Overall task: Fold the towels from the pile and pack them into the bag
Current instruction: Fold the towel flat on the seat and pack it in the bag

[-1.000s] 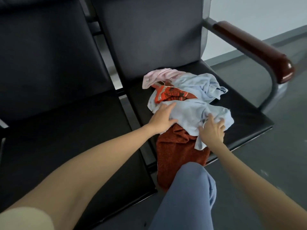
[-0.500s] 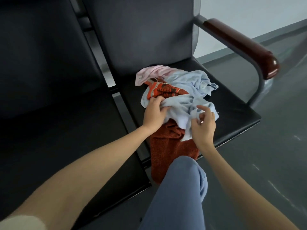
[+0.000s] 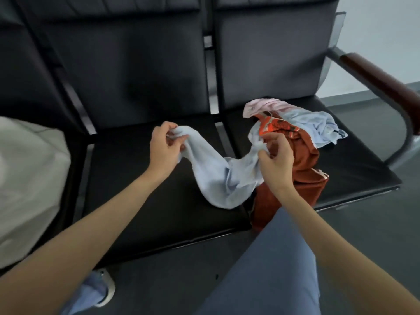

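pale-blue towel (image 3: 218, 178) between both hands' fingers (image 3: 175, 142)

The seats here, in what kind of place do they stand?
Probably a waiting room or lobby: black seats joined in a row, a metal side frame with a wooden armrest, and a bare grey floor.
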The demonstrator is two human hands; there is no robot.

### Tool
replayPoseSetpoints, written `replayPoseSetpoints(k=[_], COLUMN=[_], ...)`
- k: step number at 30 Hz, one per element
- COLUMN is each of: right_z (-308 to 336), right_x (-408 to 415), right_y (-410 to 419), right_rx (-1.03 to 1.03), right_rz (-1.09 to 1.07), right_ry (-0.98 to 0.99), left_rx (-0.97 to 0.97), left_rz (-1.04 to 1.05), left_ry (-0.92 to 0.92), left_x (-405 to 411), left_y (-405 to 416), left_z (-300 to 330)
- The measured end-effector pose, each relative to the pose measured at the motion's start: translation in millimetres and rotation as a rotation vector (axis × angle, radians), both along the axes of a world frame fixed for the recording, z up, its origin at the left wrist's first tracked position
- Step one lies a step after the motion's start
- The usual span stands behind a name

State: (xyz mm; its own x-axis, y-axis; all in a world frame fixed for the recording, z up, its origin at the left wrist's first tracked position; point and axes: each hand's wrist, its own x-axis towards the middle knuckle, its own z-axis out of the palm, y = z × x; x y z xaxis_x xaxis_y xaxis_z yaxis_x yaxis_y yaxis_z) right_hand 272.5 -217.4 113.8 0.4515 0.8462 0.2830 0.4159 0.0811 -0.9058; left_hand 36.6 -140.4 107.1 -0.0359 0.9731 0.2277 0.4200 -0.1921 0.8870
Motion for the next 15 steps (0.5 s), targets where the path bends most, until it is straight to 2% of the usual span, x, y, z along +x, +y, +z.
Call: replayPoseSetpoints(k=[7, 10, 13, 15], right_z=[-3.2, -22.8, -51.8, -71.7], right_x=[-64.6, -79.9, -86.8, -85.1], right_y=[5.4, 5.3, 4.7, 4.2], right_rx=[-0.120, -0.271, -0.417, -0.485], right_rz=[0.113, 0.126, 0.102, 0.068], right_ry=[0.087, 0.181, 0.256, 0.214], left_rx=[0.005, -0.021, -0.208, -0.385], left_rz=[0.347, 0.455, 0.545, 0.542], left_ry=[-0.047, 0.045, 0.137, 0.221], left_x=[-117.5, -165.9, -197.7, -206.6], left_y=[-13.6, -22.1, -29.7, -33.0], left_z=[-0.1, -12.4, -39.3, -61.4])
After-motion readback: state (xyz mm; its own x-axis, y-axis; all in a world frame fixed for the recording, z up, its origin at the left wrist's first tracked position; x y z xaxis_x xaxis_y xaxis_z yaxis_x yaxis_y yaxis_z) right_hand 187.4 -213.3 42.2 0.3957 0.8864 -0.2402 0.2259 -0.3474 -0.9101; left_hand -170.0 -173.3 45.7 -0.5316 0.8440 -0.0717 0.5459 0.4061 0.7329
